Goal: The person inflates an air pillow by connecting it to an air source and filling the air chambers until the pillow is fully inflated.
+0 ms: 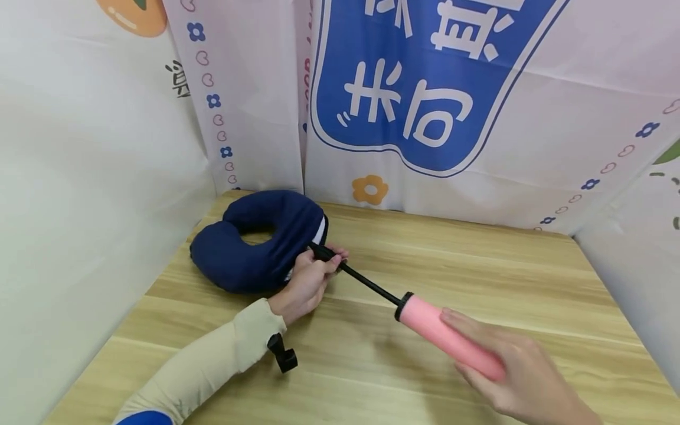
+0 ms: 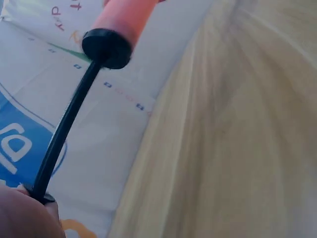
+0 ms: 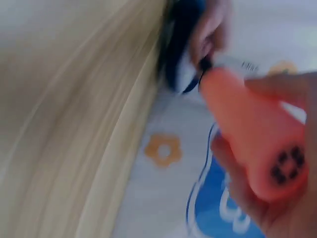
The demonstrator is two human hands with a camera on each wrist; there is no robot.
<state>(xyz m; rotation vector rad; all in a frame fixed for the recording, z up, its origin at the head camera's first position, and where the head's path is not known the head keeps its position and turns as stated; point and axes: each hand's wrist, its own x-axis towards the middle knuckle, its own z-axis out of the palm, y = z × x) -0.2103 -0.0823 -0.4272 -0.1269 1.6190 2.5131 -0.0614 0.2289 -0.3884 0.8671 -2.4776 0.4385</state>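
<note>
A pink hand pump (image 1: 445,333) with a black rod (image 1: 372,284) slants across the head view. My right hand (image 1: 523,366) grips the pink barrel, fingers on one side and thumb on the other; the right wrist view shows its end with dark holes. My left hand (image 1: 308,280) holds the black handle (image 1: 323,252) at the rod's far end. That handle's tip meets the edge of a navy U-shaped neck pillow (image 1: 255,260), beside its white strip (image 1: 319,230). The rod stands pulled out between the two hands, and in the left wrist view it runs up to the barrel's black cap (image 2: 107,48).
Everything lies on or above a wood-grain table (image 1: 478,260). Printed white sheets (image 1: 255,106) rise along its back and sides, with a large blue sign (image 1: 414,77) behind. A black wrist mount (image 1: 283,354) hangs off the left sleeve (image 1: 212,348).
</note>
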